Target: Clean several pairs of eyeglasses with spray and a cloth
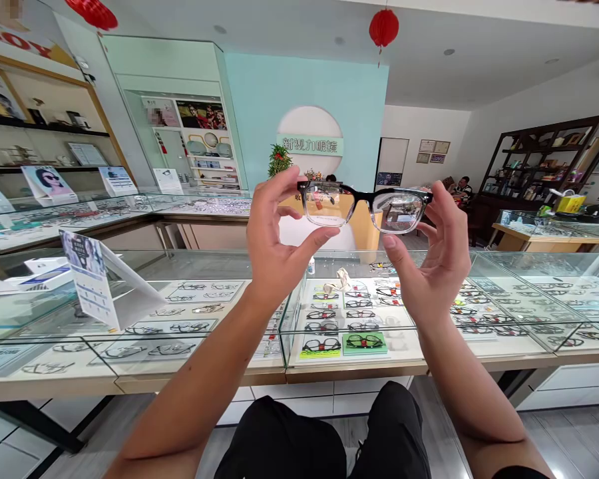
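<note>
A pair of eyeglasses (364,197) is held up level in front of me, its frame black along the top and clear below. My left hand (279,233) pinches the left end, thumb under the lens rim and fingers above and behind. At the opposite end, my right hand (434,253) grips the frame between thumb and fingers. The temples are mostly hidden behind the lenses and fingers. Below both hands, a glass display case (289,313) holds several rows of glasses.
A folded card stand (92,279) and a white box (40,276) rest on the glass at left. A cloth-like beige item (338,281) lies on the case. More counters run along the left and right. A person (462,189) sits at the back right.
</note>
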`<state>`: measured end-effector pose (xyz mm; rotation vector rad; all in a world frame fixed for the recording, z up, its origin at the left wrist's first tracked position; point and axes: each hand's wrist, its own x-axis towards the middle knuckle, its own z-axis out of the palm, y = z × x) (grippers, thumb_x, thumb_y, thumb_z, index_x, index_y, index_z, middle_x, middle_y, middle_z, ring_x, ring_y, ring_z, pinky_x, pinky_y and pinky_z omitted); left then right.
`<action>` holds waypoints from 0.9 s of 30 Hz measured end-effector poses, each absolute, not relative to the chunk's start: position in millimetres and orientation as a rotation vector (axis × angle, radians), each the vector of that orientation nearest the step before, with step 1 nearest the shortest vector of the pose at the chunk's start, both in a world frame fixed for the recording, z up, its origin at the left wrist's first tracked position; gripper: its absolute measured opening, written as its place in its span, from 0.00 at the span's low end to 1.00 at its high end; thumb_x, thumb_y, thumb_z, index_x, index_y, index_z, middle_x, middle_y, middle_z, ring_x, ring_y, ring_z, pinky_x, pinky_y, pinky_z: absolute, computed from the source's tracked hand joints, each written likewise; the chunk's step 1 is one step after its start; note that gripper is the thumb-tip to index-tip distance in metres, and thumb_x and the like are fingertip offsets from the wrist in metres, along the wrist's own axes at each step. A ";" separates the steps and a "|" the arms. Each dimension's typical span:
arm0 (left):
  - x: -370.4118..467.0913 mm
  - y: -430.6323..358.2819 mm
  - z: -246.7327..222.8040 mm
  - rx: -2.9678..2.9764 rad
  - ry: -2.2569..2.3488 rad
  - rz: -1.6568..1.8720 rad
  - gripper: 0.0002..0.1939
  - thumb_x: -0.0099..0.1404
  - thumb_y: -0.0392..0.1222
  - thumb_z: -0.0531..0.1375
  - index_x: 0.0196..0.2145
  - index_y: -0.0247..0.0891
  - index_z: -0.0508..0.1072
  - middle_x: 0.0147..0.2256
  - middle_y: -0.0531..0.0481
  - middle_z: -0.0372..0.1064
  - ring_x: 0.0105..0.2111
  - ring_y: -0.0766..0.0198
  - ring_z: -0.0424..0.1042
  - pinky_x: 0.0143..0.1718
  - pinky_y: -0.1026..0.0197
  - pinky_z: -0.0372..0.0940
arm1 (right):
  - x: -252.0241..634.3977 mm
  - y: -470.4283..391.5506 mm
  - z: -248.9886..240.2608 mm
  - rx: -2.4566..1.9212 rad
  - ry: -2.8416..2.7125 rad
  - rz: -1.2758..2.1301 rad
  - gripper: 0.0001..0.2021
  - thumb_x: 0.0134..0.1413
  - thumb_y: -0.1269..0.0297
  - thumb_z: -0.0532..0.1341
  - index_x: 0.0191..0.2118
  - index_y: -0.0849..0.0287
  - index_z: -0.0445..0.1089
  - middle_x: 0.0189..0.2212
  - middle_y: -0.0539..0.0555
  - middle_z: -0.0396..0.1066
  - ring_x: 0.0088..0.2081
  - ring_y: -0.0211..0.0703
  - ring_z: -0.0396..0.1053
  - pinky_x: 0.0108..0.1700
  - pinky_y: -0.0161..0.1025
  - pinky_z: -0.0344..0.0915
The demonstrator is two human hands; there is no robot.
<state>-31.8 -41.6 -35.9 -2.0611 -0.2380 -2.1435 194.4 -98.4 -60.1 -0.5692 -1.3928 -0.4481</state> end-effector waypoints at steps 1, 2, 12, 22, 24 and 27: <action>-32.5 -41.6 -36.4 -2.063 -0.244 -2.135 0.42 0.62 0.60 0.77 0.70 0.59 0.69 0.63 0.45 0.71 0.62 0.46 0.73 0.44 0.53 0.73 | 194.0 -98.4 -60.7 -0.570 -1.397 -0.442 0.36 0.69 0.49 0.66 0.77 0.40 0.58 0.71 0.60 0.66 0.69 0.64 0.68 0.58 0.63 0.80; -33.2 -41.5 -36.9 -2.060 -0.258 -2.128 0.42 0.62 0.61 0.77 0.70 0.59 0.69 0.63 0.46 0.70 0.62 0.46 0.73 0.45 0.53 0.74 | 193.7 -98.3 -61.1 -0.571 -1.398 -0.440 0.35 0.69 0.49 0.66 0.77 0.40 0.58 0.70 0.60 0.66 0.69 0.64 0.68 0.58 0.62 0.81; -33.3 -45.8 -53.9 -2.044 -0.238 -2.121 0.42 0.61 0.56 0.78 0.69 0.54 0.71 0.62 0.43 0.70 0.61 0.48 0.72 0.43 0.54 0.74 | 192.9 -94.7 -79.2 -0.554 -1.392 -0.320 0.36 0.66 0.56 0.70 0.76 0.39 0.61 0.72 0.59 0.64 0.67 0.62 0.70 0.55 0.55 0.82; -39.1 -54.4 -144.6 -2.240 -0.546 -2.306 0.41 0.59 0.54 0.80 0.66 0.51 0.72 0.61 0.42 0.71 0.60 0.48 0.76 0.48 0.54 0.78 | 185.7 -90.8 -162.5 -0.738 -1.430 -0.028 0.36 0.66 0.58 0.70 0.76 0.39 0.62 0.68 0.59 0.70 0.65 0.57 0.73 0.52 0.52 0.82; -40.0 -58.7 -161.3 -2.278 -0.590 -2.373 0.40 0.58 0.53 0.81 0.64 0.49 0.73 0.60 0.41 0.72 0.59 0.49 0.77 0.48 0.55 0.78 | 184.1 -92.0 -180.4 -0.768 -1.435 0.050 0.35 0.66 0.58 0.70 0.75 0.39 0.63 0.68 0.59 0.70 0.65 0.57 0.73 0.53 0.52 0.81; -41.6 -65.2 -180.7 -2.361 -0.658 -2.467 0.38 0.57 0.50 0.81 0.62 0.47 0.74 0.58 0.42 0.75 0.54 0.53 0.81 0.49 0.55 0.78 | 182.1 -95.4 -203.0 -0.807 -1.444 0.153 0.35 0.66 0.58 0.71 0.75 0.38 0.64 0.69 0.59 0.69 0.65 0.57 0.73 0.53 0.52 0.81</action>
